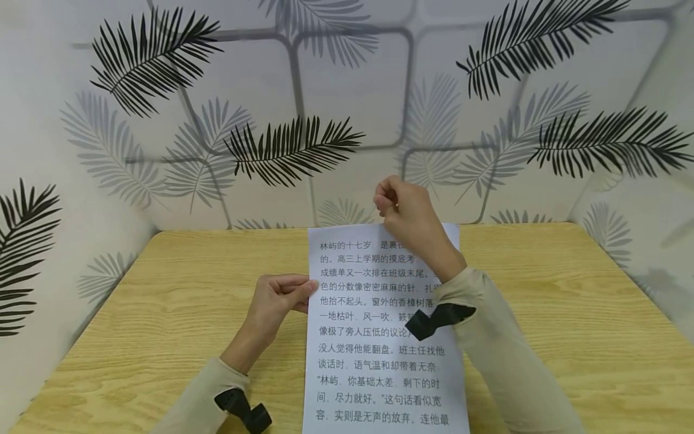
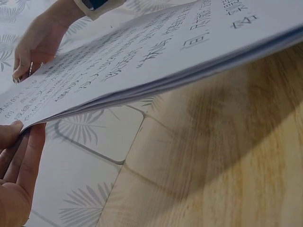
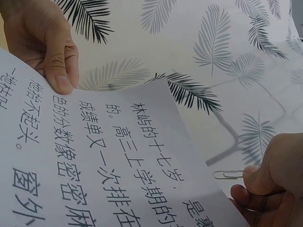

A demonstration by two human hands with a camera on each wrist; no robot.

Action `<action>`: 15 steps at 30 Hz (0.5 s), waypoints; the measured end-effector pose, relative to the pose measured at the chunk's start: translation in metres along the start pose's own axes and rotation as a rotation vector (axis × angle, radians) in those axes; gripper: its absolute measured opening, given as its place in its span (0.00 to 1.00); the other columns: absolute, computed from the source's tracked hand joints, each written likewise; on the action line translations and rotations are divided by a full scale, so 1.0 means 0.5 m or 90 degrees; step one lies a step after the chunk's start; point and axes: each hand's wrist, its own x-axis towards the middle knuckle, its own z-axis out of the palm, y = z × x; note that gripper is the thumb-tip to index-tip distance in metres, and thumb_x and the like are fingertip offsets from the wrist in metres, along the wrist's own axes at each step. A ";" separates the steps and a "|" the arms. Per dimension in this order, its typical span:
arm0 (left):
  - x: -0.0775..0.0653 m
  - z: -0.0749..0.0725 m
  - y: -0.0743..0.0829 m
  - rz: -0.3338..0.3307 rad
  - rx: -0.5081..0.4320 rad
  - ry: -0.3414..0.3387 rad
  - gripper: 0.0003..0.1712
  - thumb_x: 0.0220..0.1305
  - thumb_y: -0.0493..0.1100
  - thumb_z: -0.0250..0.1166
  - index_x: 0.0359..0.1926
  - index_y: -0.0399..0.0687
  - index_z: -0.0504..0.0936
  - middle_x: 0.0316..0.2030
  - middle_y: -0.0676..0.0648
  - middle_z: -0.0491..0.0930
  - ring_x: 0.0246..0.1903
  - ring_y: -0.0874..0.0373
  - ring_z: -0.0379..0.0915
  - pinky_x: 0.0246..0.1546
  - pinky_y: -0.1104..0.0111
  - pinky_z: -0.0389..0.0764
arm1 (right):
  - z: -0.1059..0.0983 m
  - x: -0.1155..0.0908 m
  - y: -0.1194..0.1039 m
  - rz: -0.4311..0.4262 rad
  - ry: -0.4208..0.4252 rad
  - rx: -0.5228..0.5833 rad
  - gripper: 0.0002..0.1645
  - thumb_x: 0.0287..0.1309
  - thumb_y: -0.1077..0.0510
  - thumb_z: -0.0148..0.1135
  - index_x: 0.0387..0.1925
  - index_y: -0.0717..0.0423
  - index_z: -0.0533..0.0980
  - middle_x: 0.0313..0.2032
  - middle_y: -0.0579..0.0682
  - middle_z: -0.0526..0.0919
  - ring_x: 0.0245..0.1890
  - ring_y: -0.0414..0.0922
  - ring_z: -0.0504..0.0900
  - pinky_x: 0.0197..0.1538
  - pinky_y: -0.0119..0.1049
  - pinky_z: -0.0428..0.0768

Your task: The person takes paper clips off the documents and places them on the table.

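Observation:
A thin stack of printed paper sheets (image 1: 368, 355) is held up over the table, with lines of Chinese text on its top sheet. My left hand (image 1: 273, 304) pinches its left edge, thumb on top and fingers underneath, as the left wrist view shows. At the top edge, my right hand (image 1: 409, 214) pinches a silver paper clip (image 3: 228, 174) between thumb and curled fingers. In the right wrist view the clip's free end points along the top edge, just beyond the paper. The head view does not show the clip.
A wooden table (image 1: 179, 313) with light grain lies beneath the sheets. Behind it stands a pale wall (image 1: 347, 90) with a printed pattern of black and grey leaves. Dark wrist mounts (image 1: 244, 410) sit on both sleeves.

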 end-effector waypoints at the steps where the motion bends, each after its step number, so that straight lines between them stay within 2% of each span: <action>1: 0.000 -0.001 0.000 0.001 0.000 0.000 0.13 0.62 0.29 0.64 0.43 0.19 0.80 0.32 0.31 0.84 0.23 0.59 0.82 0.27 0.67 0.86 | -0.001 0.001 0.001 0.000 0.001 0.000 0.06 0.60 0.74 0.52 0.31 0.63 0.71 0.28 0.56 0.77 0.30 0.48 0.77 0.33 0.34 0.73; 15: 0.001 -0.006 -0.001 0.014 -0.010 -0.003 0.13 0.62 0.29 0.63 0.44 0.19 0.80 0.33 0.30 0.83 0.24 0.58 0.82 0.28 0.66 0.86 | -0.018 0.008 0.024 0.028 0.035 0.007 0.03 0.66 0.68 0.54 0.34 0.63 0.72 0.29 0.56 0.78 0.30 0.47 0.78 0.32 0.33 0.74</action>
